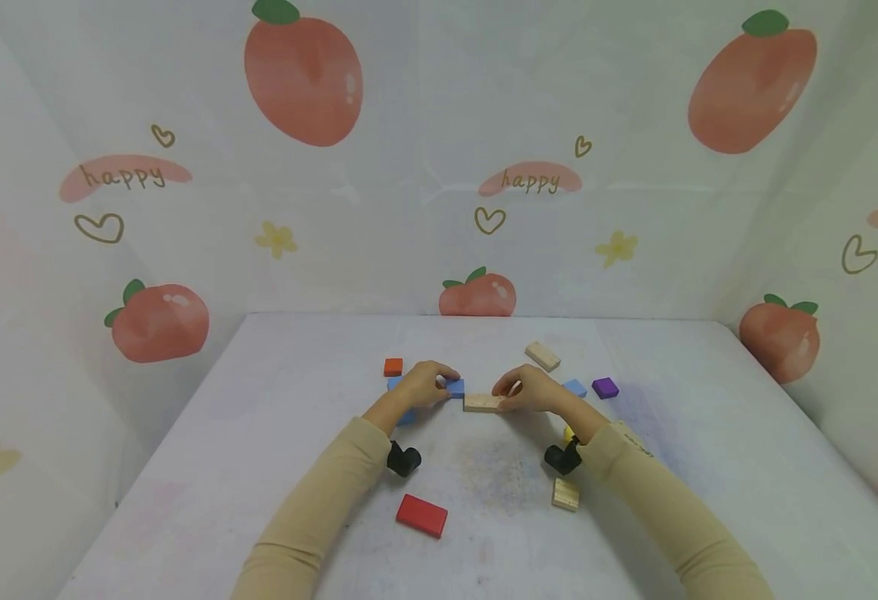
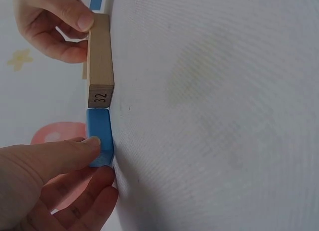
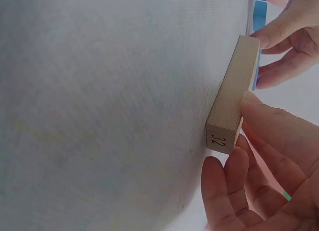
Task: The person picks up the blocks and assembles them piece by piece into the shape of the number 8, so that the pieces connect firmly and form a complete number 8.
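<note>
A plain wooden block point(image 1: 479, 403) stamped "32" on its end lies on the table. Its end meets or nearly meets a small blue block point(image 2: 99, 128). With thumb and fingers my left hand point(image 1: 422, 385) pinches the blue block from the left. My right hand point(image 1: 530, 388) holds the right end of the wooden block, the thumb on its edge in the right wrist view and fingertips by the stamped end. More blue blocks point(image 1: 406, 417) lie beside and partly behind the left hand.
An orange block point(image 1: 393, 367) sits behind the left hand. Right of the right hand are a wooden block point(image 1: 542, 356), a blue one point(image 1: 575, 388) and a purple one point(image 1: 605, 388). Nearer lie a red block point(image 1: 421, 516), a small wooden block point(image 1: 565, 495) and a partly hidden yellow piece point(image 1: 569, 433).
</note>
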Demonstrator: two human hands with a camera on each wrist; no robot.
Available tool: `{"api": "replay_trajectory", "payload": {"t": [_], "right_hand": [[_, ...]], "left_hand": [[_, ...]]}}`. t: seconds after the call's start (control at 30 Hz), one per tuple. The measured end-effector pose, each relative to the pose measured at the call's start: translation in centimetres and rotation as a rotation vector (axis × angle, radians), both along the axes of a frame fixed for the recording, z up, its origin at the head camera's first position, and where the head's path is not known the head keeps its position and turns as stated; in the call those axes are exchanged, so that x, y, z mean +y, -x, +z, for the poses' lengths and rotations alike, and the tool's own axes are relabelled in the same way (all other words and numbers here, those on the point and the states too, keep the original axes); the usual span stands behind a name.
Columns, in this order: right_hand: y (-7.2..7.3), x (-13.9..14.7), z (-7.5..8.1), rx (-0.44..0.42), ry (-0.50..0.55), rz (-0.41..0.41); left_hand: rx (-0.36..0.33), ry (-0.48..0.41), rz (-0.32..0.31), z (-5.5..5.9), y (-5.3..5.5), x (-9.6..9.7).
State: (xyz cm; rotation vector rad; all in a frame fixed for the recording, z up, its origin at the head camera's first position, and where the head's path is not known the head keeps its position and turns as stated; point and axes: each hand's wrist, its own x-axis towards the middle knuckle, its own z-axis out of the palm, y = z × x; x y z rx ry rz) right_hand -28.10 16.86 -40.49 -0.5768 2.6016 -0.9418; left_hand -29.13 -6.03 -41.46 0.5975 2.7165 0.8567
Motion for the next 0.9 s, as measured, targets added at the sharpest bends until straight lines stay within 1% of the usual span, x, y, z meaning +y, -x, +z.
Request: {"api": "replay_trajectory", "payload": {"t": [0.2,0.5,0.7,0.9], "right_hand": [[-0.04,0.08,-0.04,0.011,0.004,0.008],[-0.03,0.12,-0.05,0.021,0.005,0.01],[0.01,0.12,-0.08,0.019,0.009,0.008],[0.04,0.1,-0.15,0.012,0.004,0.0]], "left_hand": [[0.041,0.011,-0.009,0.33,-0.51,0.06],[0.026,-0.003,0.001,0.43,-0.48,0.09],[0.022,-0.01,-0.004,0.53,-0.51,0.04],[0.011,-0.026,-0.01,0.25,-0.36,-0.06]]}}
